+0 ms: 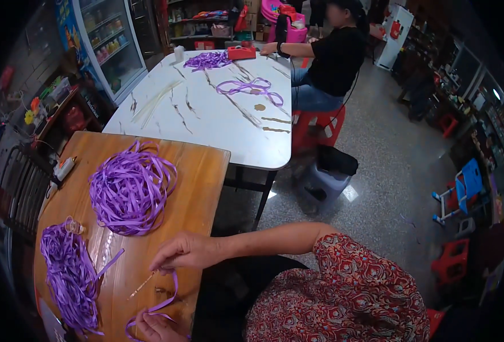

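My right hand (pixel 188 251) reaches over the wooden table (pixel 198 171), its fingers pinched on a thin, pale rod (pixel 141 286) whose exact kind is too small to tell. A purple ribbon (pixel 175 288) hangs from under this hand and curves down to my left hand (pixel 160 328). At the lower edge, the left fingers are closed on that ribbon; part of this hand is cut off. Beside them lies a long bundle of purple ribbon (pixel 70 273), with one loose end trailing toward my right hand. A round heap of purple ribbon (pixel 131 188) rests farther up the table.
A clear roll of tape (pixel 74 227) sits by the bundle, and a white glue gun (pixel 64 168) at the left edge. The adjoining white table (pixel 206 137) carries more ribbon (pixel 206 60) and a red tape dispenser (pixel 242 53). Another person (pixel 337 57) sits there. A stool (pixel 323 185) stands nearby.
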